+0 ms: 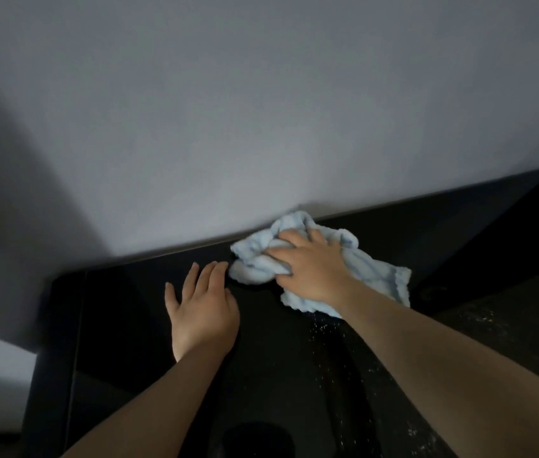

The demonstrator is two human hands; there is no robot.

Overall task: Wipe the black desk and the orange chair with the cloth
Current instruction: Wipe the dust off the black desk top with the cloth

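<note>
Your right hand [311, 266] presses the bunched pale-blue cloth [365, 262] onto the black desk [122, 325] by the grey wall [261, 110] — your left hand [202, 309] rests flat beside it, fingers spread.

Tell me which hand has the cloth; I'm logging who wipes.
The right hand grips the bunched light-blue cloth near the desk's back edge. The left hand lies flat and bare beside it.

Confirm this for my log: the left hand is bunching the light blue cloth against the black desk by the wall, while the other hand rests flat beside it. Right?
Not quite: the head view shows the right hand bunching the light blue cloth against the black desk by the wall. The left hand is the one resting flat beside it.
</note>
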